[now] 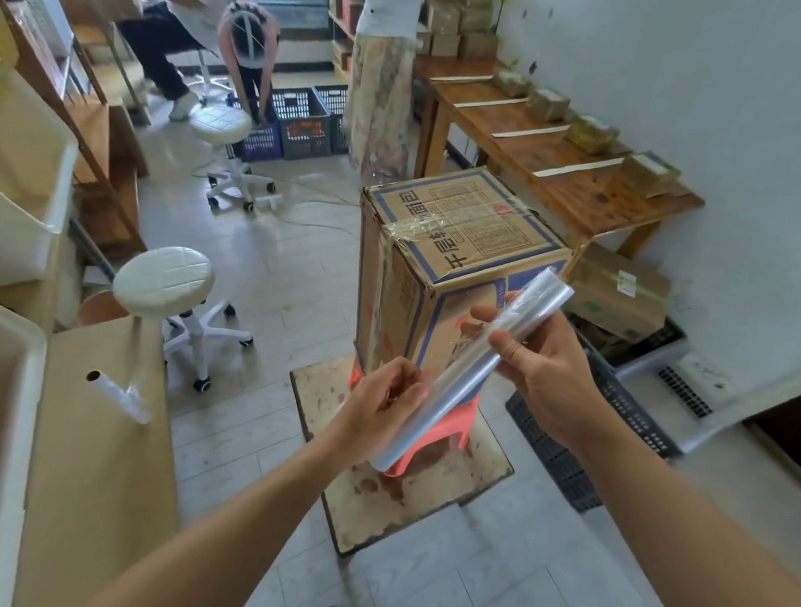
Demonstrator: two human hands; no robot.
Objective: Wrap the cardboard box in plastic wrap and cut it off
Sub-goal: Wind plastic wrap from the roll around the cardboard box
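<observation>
brown cardboard box [457, 241] (blue printed borders), pink stool [452, 426].

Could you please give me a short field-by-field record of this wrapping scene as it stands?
Box: cardboard box, upright on a red stool
Roll: plastic wrap roll, tilted, in front of the box
Left hand: left hand holds the roll's lower part
Right hand: right hand grips its upper part
Film: none seen running from roll to box
Nearby: second roll lying on cardboard at the person's left
</observation>
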